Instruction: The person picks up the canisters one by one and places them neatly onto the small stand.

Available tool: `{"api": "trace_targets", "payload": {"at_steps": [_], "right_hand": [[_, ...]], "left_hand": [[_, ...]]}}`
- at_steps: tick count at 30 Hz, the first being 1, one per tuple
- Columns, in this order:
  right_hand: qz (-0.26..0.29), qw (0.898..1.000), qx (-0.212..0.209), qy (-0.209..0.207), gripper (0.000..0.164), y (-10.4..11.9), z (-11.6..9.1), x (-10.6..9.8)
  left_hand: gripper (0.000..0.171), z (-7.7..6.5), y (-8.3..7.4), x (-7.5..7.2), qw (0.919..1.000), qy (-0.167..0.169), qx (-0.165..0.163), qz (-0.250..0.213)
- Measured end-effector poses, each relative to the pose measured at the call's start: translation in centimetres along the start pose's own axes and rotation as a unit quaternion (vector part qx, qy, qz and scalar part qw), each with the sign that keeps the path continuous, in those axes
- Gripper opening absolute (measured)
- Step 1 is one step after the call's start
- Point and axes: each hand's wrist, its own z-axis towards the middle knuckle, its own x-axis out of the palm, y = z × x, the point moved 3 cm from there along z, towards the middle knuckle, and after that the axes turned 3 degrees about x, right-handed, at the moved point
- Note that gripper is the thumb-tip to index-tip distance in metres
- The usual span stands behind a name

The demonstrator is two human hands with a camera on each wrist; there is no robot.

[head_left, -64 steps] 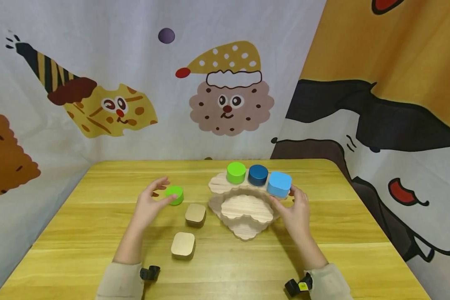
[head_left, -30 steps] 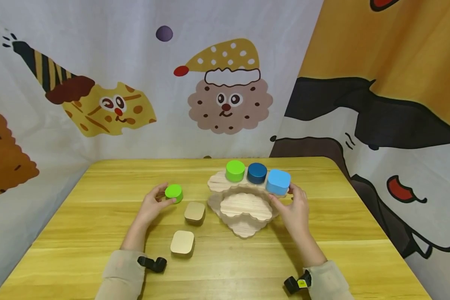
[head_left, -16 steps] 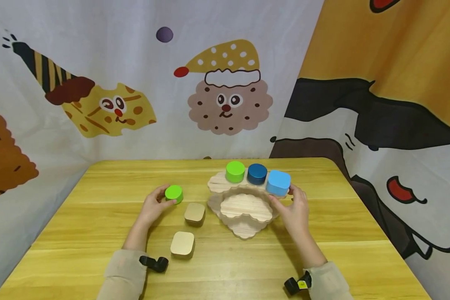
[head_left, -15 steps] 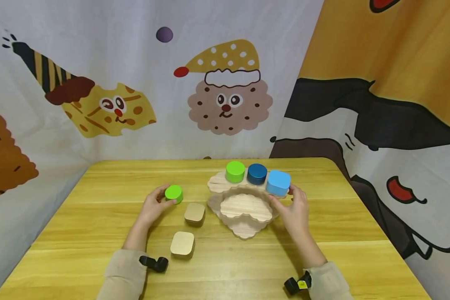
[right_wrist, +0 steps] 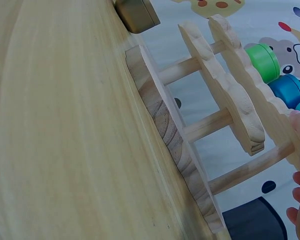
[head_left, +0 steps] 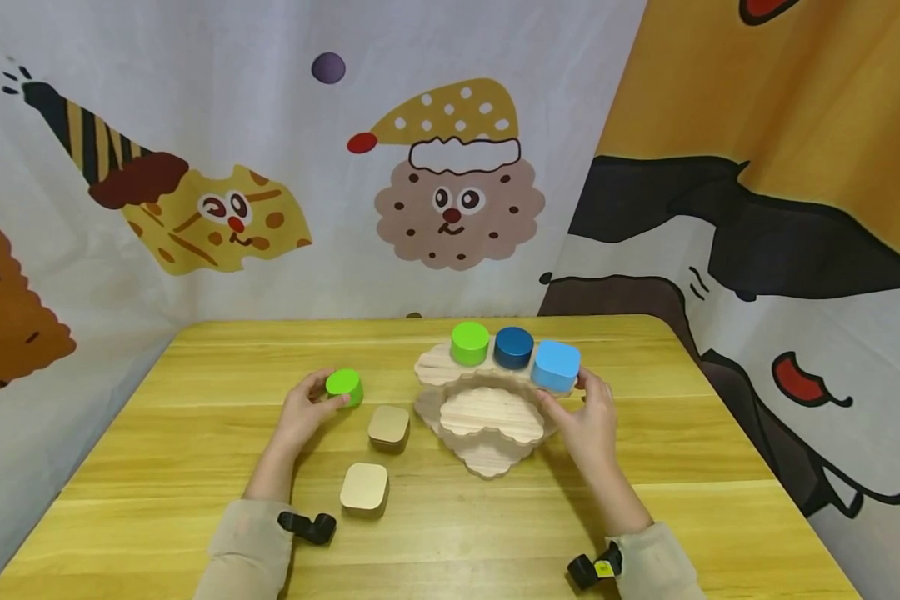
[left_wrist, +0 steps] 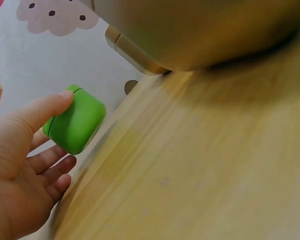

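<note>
In the head view, my left hand [head_left: 306,412] pinches a small round green tin [head_left: 344,388], thumb on its near side. The left wrist view shows the lid seam of this green tin [left_wrist: 77,121]; whether it touches the table is unclear. My right hand [head_left: 589,421] grips the right end of a tiered wooden stand [head_left: 491,417] with scalloped shelves, thumb on the top shelf's edge. Its other fingers are partly hidden behind a light blue square tin [head_left: 557,366]. On that shelf also stand a dark blue round tin [head_left: 513,347] and another green round tin [head_left: 469,343].
Two gold square tins, a farther one [head_left: 388,428] and a nearer one [head_left: 364,490], stand on the wooden table [head_left: 457,542] between my left arm and the stand. A printed curtain [head_left: 270,100] hangs behind the table's back edge.
My left hand's spread fingers have closed in on the green tin, which has since shifted very slightly left. The right hand and the stand have stayed put.
</note>
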Motion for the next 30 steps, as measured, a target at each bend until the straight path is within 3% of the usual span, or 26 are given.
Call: {"api": "trace_targets", "payload": {"at_steps": [11, 19, 30], "right_hand": [[0.002, 1.000, -0.006, -0.005, 0.064, 0.0, 0.0, 0.0], [0.008, 1.000, -0.004, -0.003, 0.064, -0.1, 0.0, 0.0], [0.006, 1.000, -0.011, -0.008, 0.065, -0.2, 0.1, 0.1]], "left_hand": [[0.061, -0.1, -1.4, -0.3, 0.9996, -0.018, 0.016, 0.013], [0.055, -0.3, -3.8, -0.5, 0.9971, -0.037, 0.056, 0.034], [0.056, -1.0, -7.2, -0.2, 0.9915, -0.036, 0.111, 0.057]]}}
